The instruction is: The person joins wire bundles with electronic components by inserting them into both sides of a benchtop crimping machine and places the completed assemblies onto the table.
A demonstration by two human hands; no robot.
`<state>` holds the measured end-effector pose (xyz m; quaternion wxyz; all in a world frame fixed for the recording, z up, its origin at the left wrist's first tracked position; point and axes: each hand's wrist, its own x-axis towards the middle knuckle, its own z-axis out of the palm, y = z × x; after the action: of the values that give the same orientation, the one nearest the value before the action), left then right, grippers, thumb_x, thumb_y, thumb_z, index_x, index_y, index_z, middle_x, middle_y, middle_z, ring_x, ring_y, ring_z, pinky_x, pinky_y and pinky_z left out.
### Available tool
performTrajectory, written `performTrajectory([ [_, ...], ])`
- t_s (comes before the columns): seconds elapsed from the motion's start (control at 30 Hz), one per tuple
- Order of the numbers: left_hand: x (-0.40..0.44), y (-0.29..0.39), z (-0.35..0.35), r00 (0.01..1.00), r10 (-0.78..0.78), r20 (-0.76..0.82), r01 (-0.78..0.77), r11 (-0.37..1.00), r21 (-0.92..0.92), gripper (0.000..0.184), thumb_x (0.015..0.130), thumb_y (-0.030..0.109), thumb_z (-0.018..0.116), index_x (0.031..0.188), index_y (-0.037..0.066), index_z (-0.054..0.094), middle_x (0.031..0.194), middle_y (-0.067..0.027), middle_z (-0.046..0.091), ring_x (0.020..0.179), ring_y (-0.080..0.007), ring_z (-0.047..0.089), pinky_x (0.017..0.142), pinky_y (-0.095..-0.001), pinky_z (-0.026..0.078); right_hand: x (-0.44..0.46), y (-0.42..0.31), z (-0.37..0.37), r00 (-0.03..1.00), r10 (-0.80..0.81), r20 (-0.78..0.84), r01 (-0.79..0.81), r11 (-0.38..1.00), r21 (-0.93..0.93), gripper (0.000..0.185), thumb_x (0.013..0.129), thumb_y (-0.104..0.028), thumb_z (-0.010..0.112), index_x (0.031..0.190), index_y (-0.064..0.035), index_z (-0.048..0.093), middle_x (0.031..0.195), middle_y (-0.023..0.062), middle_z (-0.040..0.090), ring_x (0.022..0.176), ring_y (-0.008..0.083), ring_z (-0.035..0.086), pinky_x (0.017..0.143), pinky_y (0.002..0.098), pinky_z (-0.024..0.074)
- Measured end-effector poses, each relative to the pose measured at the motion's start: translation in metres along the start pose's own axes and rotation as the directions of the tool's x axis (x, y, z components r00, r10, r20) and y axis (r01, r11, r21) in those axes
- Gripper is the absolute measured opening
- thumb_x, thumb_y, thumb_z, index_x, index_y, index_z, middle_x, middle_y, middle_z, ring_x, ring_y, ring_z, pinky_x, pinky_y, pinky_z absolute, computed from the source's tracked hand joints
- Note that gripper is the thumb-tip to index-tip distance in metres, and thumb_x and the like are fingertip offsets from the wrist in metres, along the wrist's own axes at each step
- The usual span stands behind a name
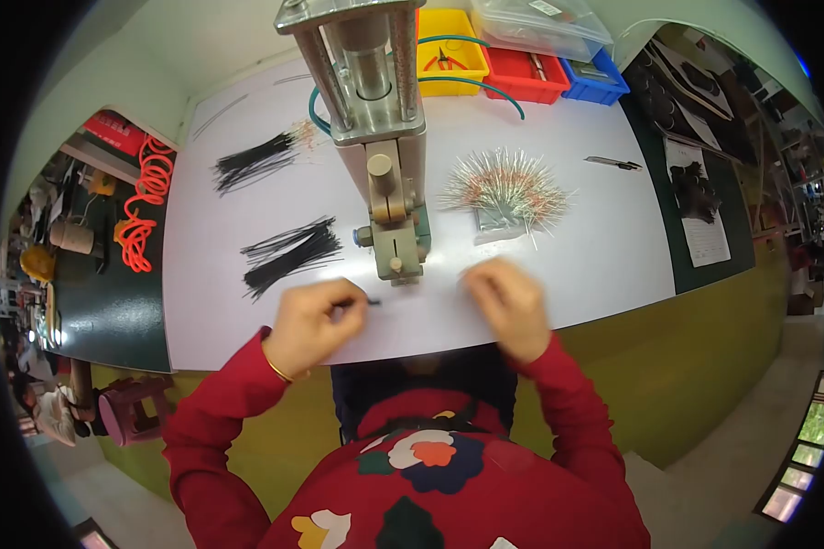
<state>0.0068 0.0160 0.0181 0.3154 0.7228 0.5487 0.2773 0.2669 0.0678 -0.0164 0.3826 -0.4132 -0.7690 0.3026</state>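
From where I stand, the tall grey metal press [386, 165] rises over the white tabletop [595, 265]. Just left of its foot, the left hand [316, 328] pinches a small dark piece [374, 301] between thumb and fingers. Right of the foot, the right hand [511, 306] is curled and blurred; I can't tell whether it grips anything. Left of the press lie 2 bundles of thin black wires [292, 256]; to its right, a fanned heap of silvery, copper-tinted strands [508, 188].
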Motion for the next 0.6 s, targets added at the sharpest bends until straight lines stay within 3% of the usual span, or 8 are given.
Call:
performTrajectory([
  [0.07,0.001,-0.019,-0.003,0.974,-0.216,-0.064,0.209,0.973,-0.100,0.008,0.078,0.007,0.060,0.083,0.001,0.063,0.064,-0.0055,0.060,0.055,-0.0103,0.056,0.052,-0.0243,0.045,0.020,0.012,-0.022,0.979,-0.124,-0.164,0.054,0.924,-0.378,0.009,0.079,-0.003,0.065,0.087,-0.0006,0.062,0.081,0.0105,0.058,0.070,0.0244,0.057,0.061,0.0323,0.0466],
  [0.1,0.003,-0.026,0.000,0.972,-0.225,-0.071,0.218,0.971,-0.101,0.008,0.078,0.007,0.060,0.083,0.001,0.063,0.064,-0.0055,0.060,0.055,-0.0103,0.056,0.052,-0.0243,0.045,0.028,0.016,-0.024,0.980,-0.127,-0.156,0.060,0.926,-0.373,0.009,0.079,-0.003,0.065,0.087,-0.0006,0.062,0.081,0.0105,0.058,0.070,0.0244,0.057,0.061,0.0323,0.0466],
  [0.17,0.007,-0.037,0.008,0.961,-0.264,-0.085,0.225,0.921,-0.317,0.008,0.079,0.006,0.059,0.083,0.000,0.062,0.065,-0.0041,0.059,0.058,-0.0075,0.055,0.055,-0.0225,0.044,0.038,0.022,-0.024,0.973,-0.184,-0.137,0.059,0.779,-0.625,0.014,0.076,-0.006,0.068,0.087,-0.0025,0.061,0.082,0.0080,0.056,0.077,0.0253,0.055,0.067,0.0344,0.0454],
  [0.2,0.008,-0.040,0.009,0.955,-0.284,-0.089,0.223,0.881,-0.418,0.008,0.080,0.006,0.058,0.084,0.000,0.062,0.066,-0.0034,0.059,0.060,-0.0061,0.055,0.057,-0.0216,0.044,0.040,0.024,-0.021,0.974,-0.184,-0.130,0.066,0.785,-0.616,0.014,0.076,-0.006,0.068,0.087,-0.0025,0.061,0.082,0.0080,0.056,0.077,0.0253,0.055,0.067,0.0344,0.0454],
  [0.47,0.021,-0.032,0.015,0.964,-0.259,0.055,0.263,0.909,-0.323,0.012,0.082,0.008,0.057,0.085,-0.002,0.062,0.071,-0.0045,0.062,0.064,-0.0077,0.058,0.062,-0.0220,0.047,0.040,0.036,-0.010,0.981,-0.177,-0.080,0.083,0.753,-0.653,0.016,0.073,-0.006,0.070,0.085,-0.0035,0.059,0.081,0.0067,0.053,0.082,0.0248,0.053,0.070,0.0341,0.0445],
  [0.6,0.024,-0.034,0.024,0.954,-0.293,0.060,0.294,0.879,-0.375,0.012,0.081,0.008,0.057,0.085,-0.002,0.062,0.072,-0.0043,0.063,0.065,-0.0083,0.059,0.064,-0.0224,0.048,0.038,0.039,-0.013,0.960,-0.268,-0.079,0.140,0.706,-0.694,0.015,0.072,-0.004,0.070,0.079,-0.0057,0.056,0.080,0.0063,0.054,0.075,0.0235,0.053,0.065,0.0336,0.0444],
])
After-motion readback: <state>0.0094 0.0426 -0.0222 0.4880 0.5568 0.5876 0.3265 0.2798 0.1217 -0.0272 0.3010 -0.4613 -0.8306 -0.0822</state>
